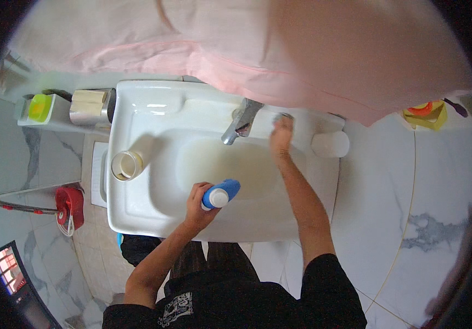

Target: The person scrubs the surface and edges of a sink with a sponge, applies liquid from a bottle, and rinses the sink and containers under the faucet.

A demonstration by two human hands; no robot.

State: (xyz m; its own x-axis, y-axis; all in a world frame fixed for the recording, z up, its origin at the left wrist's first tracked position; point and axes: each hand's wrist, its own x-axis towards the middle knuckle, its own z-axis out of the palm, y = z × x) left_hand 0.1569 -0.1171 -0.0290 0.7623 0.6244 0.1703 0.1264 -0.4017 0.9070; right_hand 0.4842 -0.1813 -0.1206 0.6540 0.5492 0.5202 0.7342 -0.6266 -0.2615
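Note:
My left hand [196, 206] is wrapped round a blue bottle [231, 188] with a white cap [218, 198], held over the front part of the white sink [164, 197]. The cap faces up toward me. At the back ledge, just right of the metal faucet [241, 122], my right hand [282, 135] is closed, its fingers slightly blurred. A small greyish thing [284, 117] shows at its fingertips; I cannot make out what it is. Cloudy, pale yellowish water appears to lie in the basin.
A clear glass jar [127, 165] stands on the sink's left rim, a white cylindrical container [330, 144] at its right edge. Pink cloth [236, 60] hangs over the back. Left are a metal box [90, 106], a white holder [55, 114] and a red bucket [70, 208].

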